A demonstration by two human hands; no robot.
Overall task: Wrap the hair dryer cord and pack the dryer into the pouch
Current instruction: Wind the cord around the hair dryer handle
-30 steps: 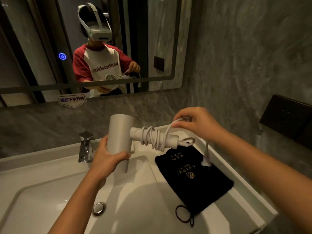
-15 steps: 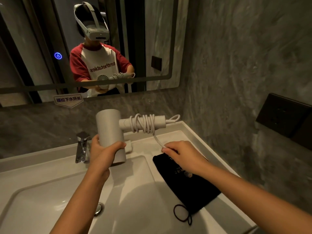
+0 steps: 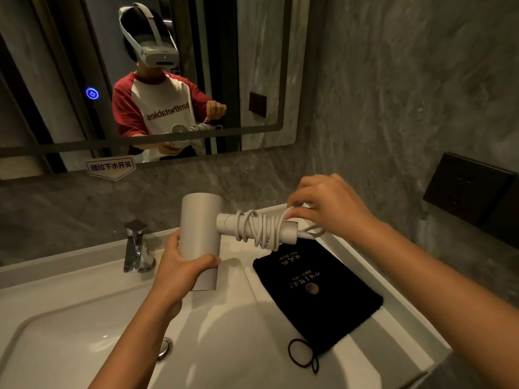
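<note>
Hair dryer [image 3: 200, 240] is up in the air above the white sink [image 3: 84, 318], barrel standing upright, handle sticking out sideways to your right. Your left hand [image 3: 179, 272] is wrapped around the lower part of the barrel, thumb across its front, holding it firmly. The cord [image 3: 259, 230] is wound in several loose turns around the handle, with a loop poking out past the handle's end. Your right hand [image 3: 327, 206] sits over that end of the handle, fingertips pinched on a strand of cord at the last turns.

Below the handle, the black pouch [image 3: 317, 293] lies flat on the counter ledge to the right of the basin, gold lettering facing up. It looks flat; whether anything is inside you cannot tell. Its drawstring [image 3: 303, 356] curls in a loop at the near end. The basin itself holds only its drain stopper [image 3: 164, 348], and the faucet [image 3: 136, 245] stands behind your left hand.
</note>
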